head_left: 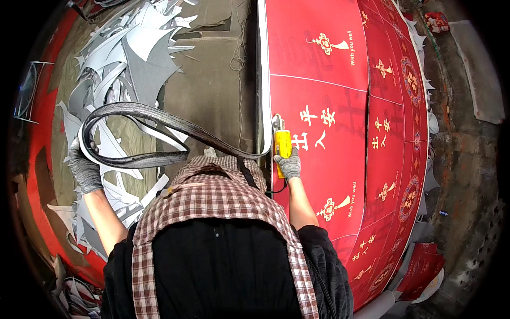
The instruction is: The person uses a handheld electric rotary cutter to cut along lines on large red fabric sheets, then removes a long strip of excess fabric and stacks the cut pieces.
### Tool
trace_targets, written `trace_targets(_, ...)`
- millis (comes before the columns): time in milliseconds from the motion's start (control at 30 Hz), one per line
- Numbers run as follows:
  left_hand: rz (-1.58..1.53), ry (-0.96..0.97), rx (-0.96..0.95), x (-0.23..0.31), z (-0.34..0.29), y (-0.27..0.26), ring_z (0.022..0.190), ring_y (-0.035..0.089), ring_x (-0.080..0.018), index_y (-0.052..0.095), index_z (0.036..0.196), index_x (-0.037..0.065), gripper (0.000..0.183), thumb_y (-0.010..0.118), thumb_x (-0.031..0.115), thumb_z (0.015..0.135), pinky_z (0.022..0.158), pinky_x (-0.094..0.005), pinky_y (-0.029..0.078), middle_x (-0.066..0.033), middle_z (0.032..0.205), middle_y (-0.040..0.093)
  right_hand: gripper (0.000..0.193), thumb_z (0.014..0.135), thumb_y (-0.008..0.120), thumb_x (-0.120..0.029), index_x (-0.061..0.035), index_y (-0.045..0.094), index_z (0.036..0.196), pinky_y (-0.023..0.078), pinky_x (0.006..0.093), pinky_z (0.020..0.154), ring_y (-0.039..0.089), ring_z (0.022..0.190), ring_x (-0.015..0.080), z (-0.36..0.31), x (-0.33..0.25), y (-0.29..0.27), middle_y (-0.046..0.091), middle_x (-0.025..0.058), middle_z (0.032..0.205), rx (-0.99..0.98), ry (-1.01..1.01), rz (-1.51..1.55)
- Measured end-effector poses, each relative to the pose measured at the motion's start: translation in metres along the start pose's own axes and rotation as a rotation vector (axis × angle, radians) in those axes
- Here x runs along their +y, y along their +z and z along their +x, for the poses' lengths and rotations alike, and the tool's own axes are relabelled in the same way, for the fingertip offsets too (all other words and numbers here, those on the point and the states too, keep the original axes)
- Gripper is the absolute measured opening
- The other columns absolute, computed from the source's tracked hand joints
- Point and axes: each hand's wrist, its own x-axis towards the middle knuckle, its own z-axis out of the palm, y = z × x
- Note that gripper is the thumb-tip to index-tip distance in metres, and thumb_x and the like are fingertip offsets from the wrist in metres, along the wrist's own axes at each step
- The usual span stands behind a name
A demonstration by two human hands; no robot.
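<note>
My left hand (87, 169), in a grey knit glove, is closed round a looped strip (154, 114) with a dark ribbed face and a white edge. The strip swings in a wide loop across my front and runs to the near left edge of the red printed mat (324, 90). My right hand (289, 164), also gloved, grips a yellow handheld power tool (282, 143) with a metal head. The tool rests at the mat's left edge, beside the white border (263, 80). A thin dark cord hangs below it.
Pale grey and white offcuts (143, 48) lie heaped on the left. A dark surface (207, 69) with loose string separates them from the mat. More red mats (390, 106) overlap on the right, above a concrete floor (467, 175). A grey sheet (478, 69) lies far right.
</note>
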Motion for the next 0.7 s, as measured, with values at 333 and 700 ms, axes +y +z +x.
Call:
trace_targets(333,0.225,0.068,0.199,-0.022,0.058,0.012,0.056,0.051,-0.0086,0.064,0.094,0.007,0.023,0.060,0.028,0.087,0.048,-0.0203,0.038,-0.0005,0.075,0.060,0.063,0.064,0.079,-0.015,-0.0009,0.049,0.118,0.052,0.0367,0.073,0.065,0.081,0.0272,0.070,-0.067,0.008,0.065,0.0155,0.095,-0.020,0.026,-0.055)
trace_targets(700,0.978,0.330,-0.196,-0.085,0.124,0.144,0.105,0.055,-0.0179,0.058,0.122,0.006,0.030,0.050,0.011,0.093,0.095,-0.0302,0.041,-0.0069,0.115,0.061,0.057,0.069,0.077,-0.007,-0.0016,0.046,0.117,0.051,0.0309,0.071,0.061,0.079,0.0185,0.167,-0.125,0.025,0.064,0.0090,0.093,-0.081,-0.057,0.203)
